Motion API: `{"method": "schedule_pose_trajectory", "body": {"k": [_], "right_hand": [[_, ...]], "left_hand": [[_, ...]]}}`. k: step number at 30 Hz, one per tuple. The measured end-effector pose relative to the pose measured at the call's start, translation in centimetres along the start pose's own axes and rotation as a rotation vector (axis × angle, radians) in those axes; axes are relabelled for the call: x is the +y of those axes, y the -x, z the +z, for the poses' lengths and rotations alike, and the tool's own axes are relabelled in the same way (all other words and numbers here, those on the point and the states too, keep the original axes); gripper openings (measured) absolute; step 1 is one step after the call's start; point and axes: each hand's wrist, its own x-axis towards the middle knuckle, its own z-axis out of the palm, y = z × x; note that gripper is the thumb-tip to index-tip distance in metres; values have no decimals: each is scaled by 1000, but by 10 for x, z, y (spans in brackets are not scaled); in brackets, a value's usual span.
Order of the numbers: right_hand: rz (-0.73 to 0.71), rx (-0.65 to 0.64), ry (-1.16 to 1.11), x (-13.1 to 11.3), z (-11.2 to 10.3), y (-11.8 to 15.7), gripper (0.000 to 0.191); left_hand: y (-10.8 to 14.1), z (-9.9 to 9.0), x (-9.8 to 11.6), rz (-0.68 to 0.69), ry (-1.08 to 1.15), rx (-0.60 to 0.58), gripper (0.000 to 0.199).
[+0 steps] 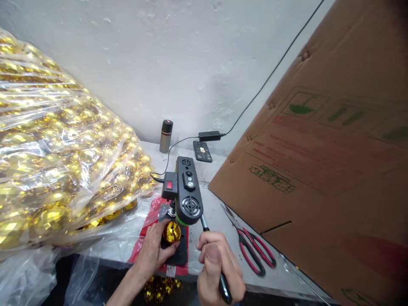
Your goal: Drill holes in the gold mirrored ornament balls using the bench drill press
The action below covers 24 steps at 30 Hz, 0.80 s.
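Note:
My left hand (155,246) is closed round a shiny gold faceted ball (172,232), thumb and fingers at its sides. The ball sits beneath the front end of a small black bench machine (189,190) with two round vents and a red switch (169,185). Around the handle of the machine's lever (224,285) my right hand (219,267) is wrapped, in front and to the right. The machine's dark base (181,255) rests on a red sheet (140,244). Whatever touches the top of the ball is hidden by the machine's head.
Clear plastic over many gold balls (79,140) fills the left. Red-and-black scissors (251,246) lie beside a large cardboard box (318,140) on the right. Behind stand a bottle (165,137), a phone-like slab (202,151) and a power adapter (209,136) with its cable.

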Motion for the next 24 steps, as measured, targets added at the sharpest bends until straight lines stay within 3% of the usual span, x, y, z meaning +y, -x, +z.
{"method": "schedule_pose_trajectory", "body": {"k": [7,13,24], "right_hand": [[-21,-32,44,10,-3,16,36],[-23,56,109,19,3,39,40],[38,164,75,15,13,49,41]], "left_hand": [[-2,3,-5,-8,57,-22,51],[0,5,-7,-16,55,-26,50],[1,6,-6,3,-6,-35,45]]}}
